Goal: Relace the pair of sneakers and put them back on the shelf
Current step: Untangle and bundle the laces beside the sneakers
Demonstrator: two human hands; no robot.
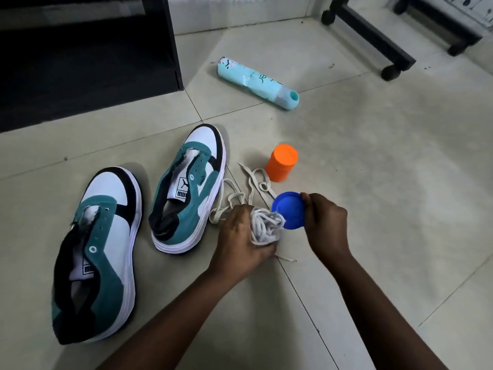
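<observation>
laces (266, 227) bunched in left hand (241, 236), right hand (324, 225) pinching blue lid (289, 210).

Pale tiled floor (373, 182) with thin grout lines, dimly lit and brightest toward the far right. A black cabinet (88, 57) looms far left, and a black castered frame (373, 36) stands far right by the wall.

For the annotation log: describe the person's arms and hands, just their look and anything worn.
Both forearms are bare as far as the frame shows, no sleeves in view. The left hand and right hand wear no gloves, and no rings, watch or bracelets are visible.
</observation>
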